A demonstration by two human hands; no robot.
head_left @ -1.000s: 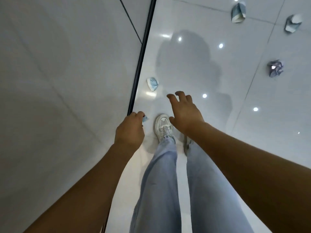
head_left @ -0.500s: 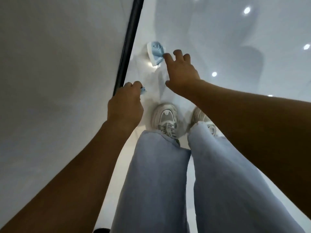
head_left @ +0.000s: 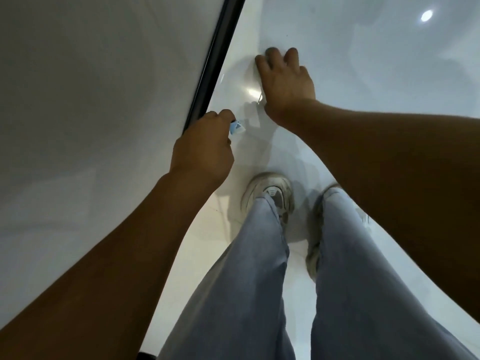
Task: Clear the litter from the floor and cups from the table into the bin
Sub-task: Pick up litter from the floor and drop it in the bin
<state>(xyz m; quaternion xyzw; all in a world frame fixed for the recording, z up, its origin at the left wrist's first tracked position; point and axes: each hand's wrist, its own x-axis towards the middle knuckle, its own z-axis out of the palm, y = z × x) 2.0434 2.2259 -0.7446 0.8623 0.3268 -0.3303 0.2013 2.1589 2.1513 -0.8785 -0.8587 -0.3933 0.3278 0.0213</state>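
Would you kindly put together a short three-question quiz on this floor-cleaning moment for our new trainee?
1. True or false: the left hand holds a blue and white scrap of paper.
2. Which does the right hand reach down toward: A) the table, B) the glossy floor, C) the bin?
3. Fill in: a black ____ runs along the foot of the wall beside the left hand.

Key
1. True; the scrap sticks out of its grip.
2. B; whatever lies under the palm is hidden.
3. strip.
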